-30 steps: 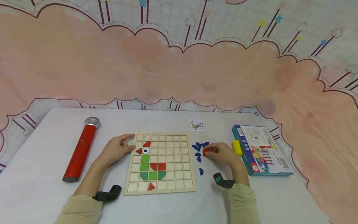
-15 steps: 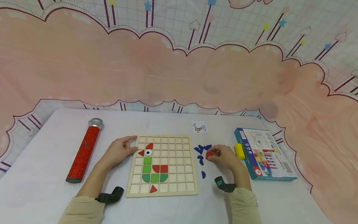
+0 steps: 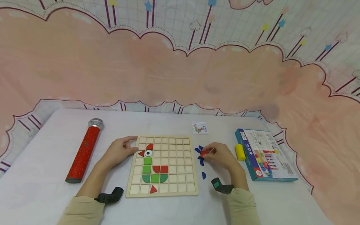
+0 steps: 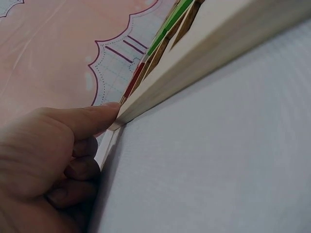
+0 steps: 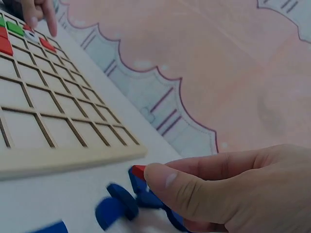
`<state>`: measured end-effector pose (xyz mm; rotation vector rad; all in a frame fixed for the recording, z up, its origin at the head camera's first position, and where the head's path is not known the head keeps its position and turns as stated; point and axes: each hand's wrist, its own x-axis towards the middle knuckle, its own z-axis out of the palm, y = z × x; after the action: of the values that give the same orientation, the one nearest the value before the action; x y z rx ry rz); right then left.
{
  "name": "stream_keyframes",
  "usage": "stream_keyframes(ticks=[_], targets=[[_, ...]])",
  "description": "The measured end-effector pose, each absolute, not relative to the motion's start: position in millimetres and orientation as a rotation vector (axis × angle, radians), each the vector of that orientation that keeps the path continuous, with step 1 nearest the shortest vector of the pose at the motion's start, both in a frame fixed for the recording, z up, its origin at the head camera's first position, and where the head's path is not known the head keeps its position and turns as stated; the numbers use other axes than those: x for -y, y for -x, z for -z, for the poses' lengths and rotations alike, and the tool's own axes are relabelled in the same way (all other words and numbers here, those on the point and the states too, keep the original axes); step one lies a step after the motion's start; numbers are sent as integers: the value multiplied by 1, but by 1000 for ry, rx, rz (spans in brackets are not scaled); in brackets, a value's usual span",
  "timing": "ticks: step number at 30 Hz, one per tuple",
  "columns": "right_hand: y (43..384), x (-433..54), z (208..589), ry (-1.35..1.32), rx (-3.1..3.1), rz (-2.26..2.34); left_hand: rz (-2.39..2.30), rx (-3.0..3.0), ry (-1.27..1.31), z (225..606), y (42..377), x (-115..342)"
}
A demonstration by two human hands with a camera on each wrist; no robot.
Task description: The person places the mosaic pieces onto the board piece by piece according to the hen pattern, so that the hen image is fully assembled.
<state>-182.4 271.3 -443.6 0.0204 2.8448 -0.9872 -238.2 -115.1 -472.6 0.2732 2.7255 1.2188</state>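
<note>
In the head view, my left hand (image 3: 119,153) touches the upper left edge and corner of a wooden grid board (image 3: 180,179), thumb and index finger extended; the left wrist view shows a fingertip (image 4: 112,108) right at the edge. On the board lie green squares (image 3: 147,169), red pieces (image 3: 164,169), a red triangle (image 3: 153,189) and a white eye piece (image 3: 148,153). My right hand (image 3: 220,154) pinches a small red piece (image 5: 138,171) between thumb and index finger, over several blue half-round pieces (image 5: 122,200) right of the board. Fingers partly hide the red piece's shape.
A small picture card (image 3: 200,128) lies behind the blue pieces. At right are a yellow cylinder (image 3: 240,152) and a flat printed box (image 3: 270,156). A red microphone (image 3: 85,150) lies at left on the white table (image 3: 168,123). One blue piece (image 3: 203,175) sits apart, nearer the front.
My right hand has shifted slightly left with the red piece, from beside the blue pieces to over them. My left hand stays at the board's edge.
</note>
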Motion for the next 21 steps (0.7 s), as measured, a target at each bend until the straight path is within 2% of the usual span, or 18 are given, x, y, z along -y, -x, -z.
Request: stream_keyframes(ticks=[15,21], targets=[[180,-198,434,445,-2738,920,-1209,-2736,-279,470,241,118],[174,-175,440,506,-2692,835,-1218,-2704,-280,470,238,118]])
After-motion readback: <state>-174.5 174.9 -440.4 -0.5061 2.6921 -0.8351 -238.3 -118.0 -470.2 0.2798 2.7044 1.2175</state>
